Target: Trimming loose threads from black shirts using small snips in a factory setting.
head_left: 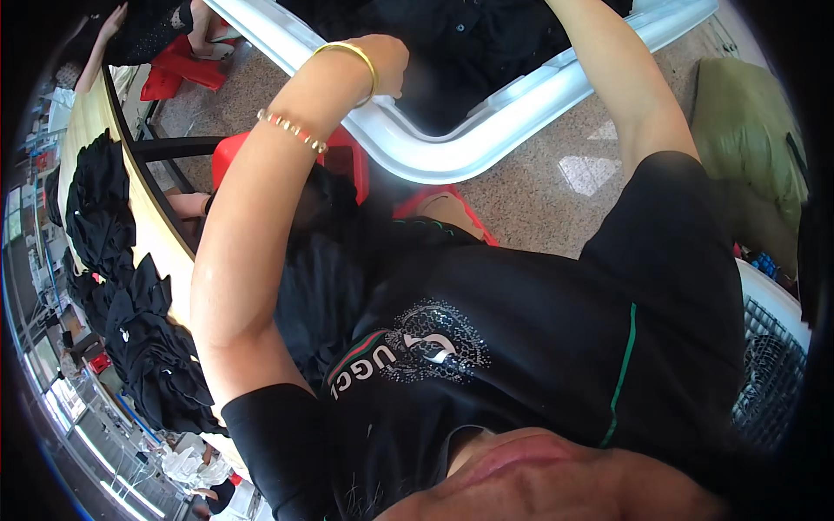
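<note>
My left hand, with a gold bangle and a beaded bracelet at the wrist, is bent over the near left side of a white plastic tub. Its fingers curl downward and look closed, but what they hold, if anything, is hidden. Dark cloth that looks like black garments fills the inside of the tub. My right forearm reaches over the tub's right side and leaves the picture at the top, so my right hand is out of view.
Black garments lie in heaps along a pale wooden table on the left. A red plastic seat stands below it. Another person's arm shows at the upper left. On the right are an olive sack and a grey mesh basket.
</note>
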The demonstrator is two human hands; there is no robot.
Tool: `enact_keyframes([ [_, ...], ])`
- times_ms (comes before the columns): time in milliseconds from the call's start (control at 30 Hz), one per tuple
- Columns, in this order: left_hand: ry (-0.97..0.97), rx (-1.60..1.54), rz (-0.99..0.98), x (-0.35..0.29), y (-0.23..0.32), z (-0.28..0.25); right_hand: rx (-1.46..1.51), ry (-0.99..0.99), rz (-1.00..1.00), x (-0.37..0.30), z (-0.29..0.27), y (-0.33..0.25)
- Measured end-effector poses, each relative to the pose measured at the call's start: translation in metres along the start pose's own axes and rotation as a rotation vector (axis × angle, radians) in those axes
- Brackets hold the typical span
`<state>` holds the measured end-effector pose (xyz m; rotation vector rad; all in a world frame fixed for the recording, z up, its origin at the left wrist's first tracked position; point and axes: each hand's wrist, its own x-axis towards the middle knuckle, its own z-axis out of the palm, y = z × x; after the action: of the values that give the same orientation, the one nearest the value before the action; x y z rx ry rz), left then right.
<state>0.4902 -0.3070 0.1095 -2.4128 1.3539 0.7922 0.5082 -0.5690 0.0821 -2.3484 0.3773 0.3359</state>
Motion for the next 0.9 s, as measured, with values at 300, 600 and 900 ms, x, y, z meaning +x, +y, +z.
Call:
enact_keyframes([
  [300, -0.307, 0.318, -0.081, 0.051, 0.025, 0.013, -0.176, -0.049, 0.055, 0.012, 0.013, 0.016],
  [600, -0.529, 0.413, -0.027, 0.057, 0.029, 0.006, -0.305, -0.252, 0.206, 0.006, 0.024, 0.017],
  [900, -0.132, 0.346, 0.153, 0.045, 0.022, 0.004, 0.18, -0.142, -0.089, -0.007, 0.056, -0.016],
])
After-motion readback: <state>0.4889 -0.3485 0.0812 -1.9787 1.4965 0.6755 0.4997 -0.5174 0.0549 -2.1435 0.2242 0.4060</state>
